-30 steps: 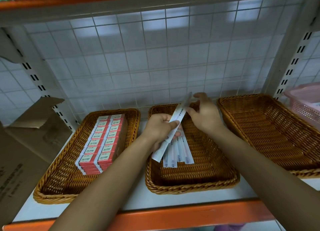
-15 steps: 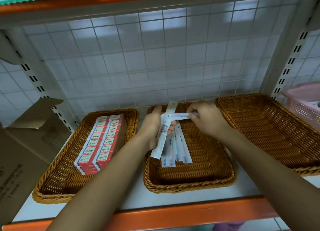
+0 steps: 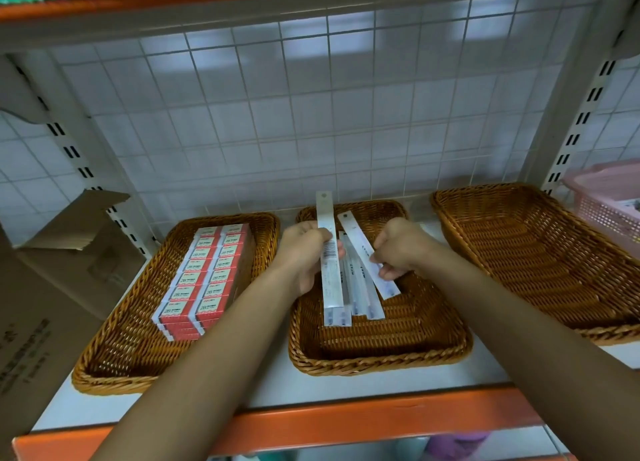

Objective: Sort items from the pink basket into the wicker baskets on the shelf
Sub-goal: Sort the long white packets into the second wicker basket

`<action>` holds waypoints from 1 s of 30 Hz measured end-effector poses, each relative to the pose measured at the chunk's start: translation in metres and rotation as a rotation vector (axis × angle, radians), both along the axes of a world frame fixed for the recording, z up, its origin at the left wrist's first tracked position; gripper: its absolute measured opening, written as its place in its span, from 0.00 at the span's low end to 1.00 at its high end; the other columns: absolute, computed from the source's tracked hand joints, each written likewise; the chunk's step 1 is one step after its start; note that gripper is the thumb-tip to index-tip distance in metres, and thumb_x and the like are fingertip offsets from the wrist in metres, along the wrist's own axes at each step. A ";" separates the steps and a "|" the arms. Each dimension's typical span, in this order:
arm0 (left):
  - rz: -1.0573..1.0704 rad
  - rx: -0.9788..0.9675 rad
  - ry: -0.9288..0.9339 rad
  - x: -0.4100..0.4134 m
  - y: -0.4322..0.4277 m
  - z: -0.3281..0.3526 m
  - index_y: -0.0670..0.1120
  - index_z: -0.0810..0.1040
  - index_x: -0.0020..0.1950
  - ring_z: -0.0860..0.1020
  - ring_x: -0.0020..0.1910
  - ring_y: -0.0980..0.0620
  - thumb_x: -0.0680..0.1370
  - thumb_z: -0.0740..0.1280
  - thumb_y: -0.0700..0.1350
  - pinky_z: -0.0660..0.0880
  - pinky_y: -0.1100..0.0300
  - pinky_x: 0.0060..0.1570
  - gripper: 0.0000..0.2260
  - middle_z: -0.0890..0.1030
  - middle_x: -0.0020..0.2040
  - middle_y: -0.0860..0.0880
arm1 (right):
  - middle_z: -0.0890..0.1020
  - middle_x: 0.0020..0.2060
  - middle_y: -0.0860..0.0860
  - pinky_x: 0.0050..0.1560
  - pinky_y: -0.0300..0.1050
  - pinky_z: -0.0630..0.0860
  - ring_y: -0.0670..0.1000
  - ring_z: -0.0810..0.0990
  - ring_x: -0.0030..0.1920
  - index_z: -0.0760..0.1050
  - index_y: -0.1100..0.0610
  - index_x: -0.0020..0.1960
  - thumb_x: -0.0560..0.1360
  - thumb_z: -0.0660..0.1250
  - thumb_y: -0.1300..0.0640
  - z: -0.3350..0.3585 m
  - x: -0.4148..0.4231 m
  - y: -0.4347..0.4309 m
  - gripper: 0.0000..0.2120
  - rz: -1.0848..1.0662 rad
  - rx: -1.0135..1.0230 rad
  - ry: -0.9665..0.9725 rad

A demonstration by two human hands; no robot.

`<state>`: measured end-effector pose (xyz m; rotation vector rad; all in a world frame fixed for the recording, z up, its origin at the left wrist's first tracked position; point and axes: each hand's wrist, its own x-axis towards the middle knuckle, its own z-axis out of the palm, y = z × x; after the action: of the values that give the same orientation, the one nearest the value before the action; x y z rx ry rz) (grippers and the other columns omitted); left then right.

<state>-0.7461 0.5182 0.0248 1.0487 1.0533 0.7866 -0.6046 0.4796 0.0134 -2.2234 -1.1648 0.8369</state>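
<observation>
Left hand [image 3: 304, 249] gripping packet [image 3: 331, 280], right hand [image 3: 398, 246] pinching second packet [image 3: 361, 246], perhaps pens

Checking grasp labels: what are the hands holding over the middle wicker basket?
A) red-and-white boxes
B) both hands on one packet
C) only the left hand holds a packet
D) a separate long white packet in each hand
D: the left hand grips a barcoded packet while the right hand pinches a separate tilted packet, both above the middle wicker basket.

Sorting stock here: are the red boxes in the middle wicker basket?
No, the red boxes sit stacked in the left wicker basket.
</observation>
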 end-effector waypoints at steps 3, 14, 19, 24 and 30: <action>-0.022 0.028 -0.010 0.000 -0.001 -0.001 0.40 0.71 0.53 0.81 0.36 0.49 0.81 0.58 0.35 0.81 0.59 0.36 0.05 0.81 0.45 0.41 | 0.83 0.36 0.53 0.45 0.45 0.81 0.50 0.84 0.38 0.78 0.62 0.46 0.68 0.74 0.62 -0.013 -0.005 0.004 0.09 0.059 -0.100 -0.164; -0.037 0.025 0.029 0.013 -0.003 -0.002 0.48 0.75 0.59 0.69 0.29 0.57 0.81 0.57 0.43 0.72 0.66 0.26 0.10 0.72 0.35 0.49 | 0.82 0.45 0.54 0.48 0.50 0.81 0.54 0.82 0.45 0.78 0.57 0.44 0.70 0.67 0.69 -0.005 -0.006 -0.001 0.09 0.029 0.092 -0.251; -0.123 0.178 0.204 0.029 -0.004 -0.007 0.39 0.79 0.54 0.80 0.44 0.44 0.78 0.64 0.35 0.79 0.54 0.42 0.07 0.82 0.48 0.40 | 0.81 0.46 0.58 0.50 0.55 0.80 0.59 0.81 0.49 0.76 0.57 0.41 0.72 0.62 0.69 0.010 0.002 -0.014 0.09 -0.026 0.249 -0.082; -0.193 0.142 0.255 0.049 0.000 -0.019 0.40 0.77 0.42 0.81 0.40 0.46 0.74 0.70 0.34 0.81 0.55 0.45 0.03 0.81 0.44 0.39 | 0.80 0.52 0.58 0.51 0.54 0.79 0.57 0.81 0.50 0.72 0.62 0.58 0.75 0.66 0.59 0.006 -0.003 -0.026 0.13 0.006 0.144 -0.099; -0.486 0.846 0.977 0.036 0.008 -0.020 0.42 0.82 0.53 0.79 0.55 0.47 0.77 0.67 0.44 0.75 0.55 0.55 0.09 0.82 0.52 0.46 | 0.74 0.59 0.59 0.52 0.46 0.74 0.57 0.75 0.58 0.70 0.61 0.63 0.75 0.64 0.63 0.001 -0.008 -0.029 0.17 0.073 0.050 -0.392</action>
<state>-0.7099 0.5260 0.0047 2.4597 1.1747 0.2571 -0.6124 0.4510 0.0148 -2.3812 -1.4322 0.3999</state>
